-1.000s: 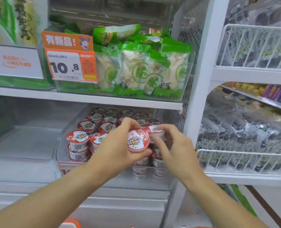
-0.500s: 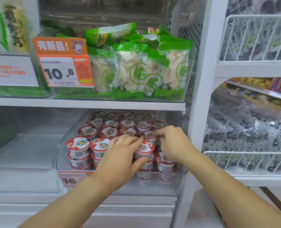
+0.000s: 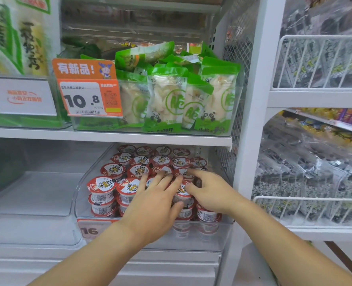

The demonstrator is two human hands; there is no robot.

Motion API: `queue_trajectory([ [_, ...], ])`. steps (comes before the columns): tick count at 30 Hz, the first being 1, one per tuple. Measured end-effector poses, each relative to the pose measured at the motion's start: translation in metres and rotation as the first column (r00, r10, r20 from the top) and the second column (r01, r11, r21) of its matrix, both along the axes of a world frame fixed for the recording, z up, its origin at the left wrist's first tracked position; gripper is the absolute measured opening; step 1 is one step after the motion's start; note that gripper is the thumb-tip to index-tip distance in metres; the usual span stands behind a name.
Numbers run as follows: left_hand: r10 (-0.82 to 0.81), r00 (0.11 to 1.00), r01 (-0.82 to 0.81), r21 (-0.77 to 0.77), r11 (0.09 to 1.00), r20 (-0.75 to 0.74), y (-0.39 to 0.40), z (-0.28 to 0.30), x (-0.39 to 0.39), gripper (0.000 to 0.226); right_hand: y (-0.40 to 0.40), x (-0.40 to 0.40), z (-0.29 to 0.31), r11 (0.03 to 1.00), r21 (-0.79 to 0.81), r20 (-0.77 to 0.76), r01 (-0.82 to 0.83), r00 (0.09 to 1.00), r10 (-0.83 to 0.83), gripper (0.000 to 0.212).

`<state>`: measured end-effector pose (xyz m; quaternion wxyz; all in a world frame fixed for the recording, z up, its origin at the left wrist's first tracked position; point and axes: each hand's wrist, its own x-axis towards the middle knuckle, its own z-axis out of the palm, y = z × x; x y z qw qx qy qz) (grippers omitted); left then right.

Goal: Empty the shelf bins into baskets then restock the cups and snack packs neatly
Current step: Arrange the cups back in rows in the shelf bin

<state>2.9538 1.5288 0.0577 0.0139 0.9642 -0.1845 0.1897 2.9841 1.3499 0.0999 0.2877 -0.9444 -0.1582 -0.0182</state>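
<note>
Head view is showing the restocking step: left hand [image 3: 152, 205], fingers straight, and right hand [image 3: 210, 195], fingers loosely spread, are pressing on cups [image 3: 129, 178] in the clear bin [image 3: 224, 226] at lower center. Next, likely squaring the front row.

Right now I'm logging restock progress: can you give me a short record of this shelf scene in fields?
lower bin: clear bin holding red-lidded cups, stacked in two layers
left hand: left hand, fingers spread flat on the cup lids
right hand: right hand, fingertips on the lids
upper bin: green snack packs, standing upright
price tag: orange tag, reads 10.8
</note>
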Motion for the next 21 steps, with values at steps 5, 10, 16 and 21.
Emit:
queue_trajectory([
  [5, 0.072, 0.992, -0.061, 0.103, 0.993, -0.102, 0.001, 0.011, -0.006, 0.097, 0.000, -0.002, 0.003, 1.000, -0.013, 0.106, -0.016, 0.994, 0.018, 0.042],
  [10, 0.073, 0.990, -0.050, 0.185, 0.982, -0.120, 0.010, 0.018, -0.002, 0.098, 0.004, -0.005, 0.003, 0.997, -0.075, 0.079, -0.025, 0.996, 0.031, 0.036],
  [16, 0.072, 0.982, -0.043, 0.165, 0.985, -0.177, 0.027, 0.021, 0.002, 0.070, 0.003, -0.007, 0.002, 0.992, -0.114, 0.097, -0.046, 0.994, 0.058, 0.039],
  [21, 0.030, 0.983, 0.002, 0.173, 0.985, -0.179, 0.028, 0.024, 0.001, 0.079, 0.003, -0.009, 0.002, 0.985, -0.145, 0.109, -0.091, 0.988, 0.107, 0.045],
])
